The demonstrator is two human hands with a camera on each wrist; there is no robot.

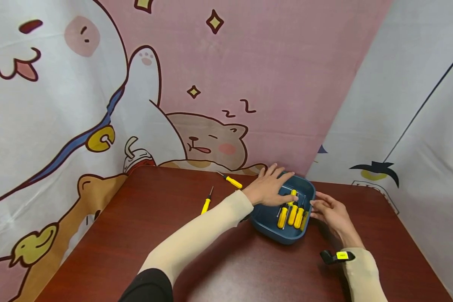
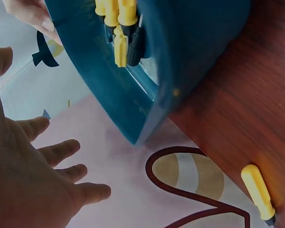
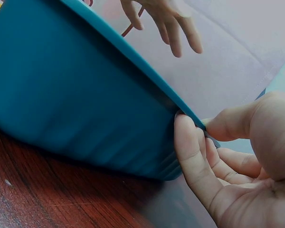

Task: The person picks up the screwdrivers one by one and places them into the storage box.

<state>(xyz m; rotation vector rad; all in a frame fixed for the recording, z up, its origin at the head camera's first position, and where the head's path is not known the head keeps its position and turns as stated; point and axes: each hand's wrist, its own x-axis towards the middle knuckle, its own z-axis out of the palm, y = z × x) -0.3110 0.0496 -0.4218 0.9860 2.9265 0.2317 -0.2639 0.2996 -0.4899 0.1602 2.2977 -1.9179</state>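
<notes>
A dark blue plastic bin (image 1: 273, 233) stands on the table with several yellow-handled screwdrivers (image 1: 293, 214) inside. My right hand (image 1: 334, 216) pinches the bin's right rim, thumb over the edge and fingers beneath it, as the right wrist view shows on the blue wall (image 3: 80, 90). Over the bin's far left part hovers my left hand (image 1: 268, 188), its fingers spread and holding nothing. In the left wrist view that hand (image 2: 35, 166) is apart from the bin (image 2: 194, 42). Part of the bin's left side is hidden behind the left wrist.
Two more yellow-handled screwdrivers lie on the reddish-brown table (image 1: 136, 235) left of the bin: one screwdriver (image 1: 233, 182) near the back edge, another screwdriver (image 1: 206, 205) closer, partly behind the left forearm. A cartoon-printed cloth (image 1: 279, 84) hangs behind the table.
</notes>
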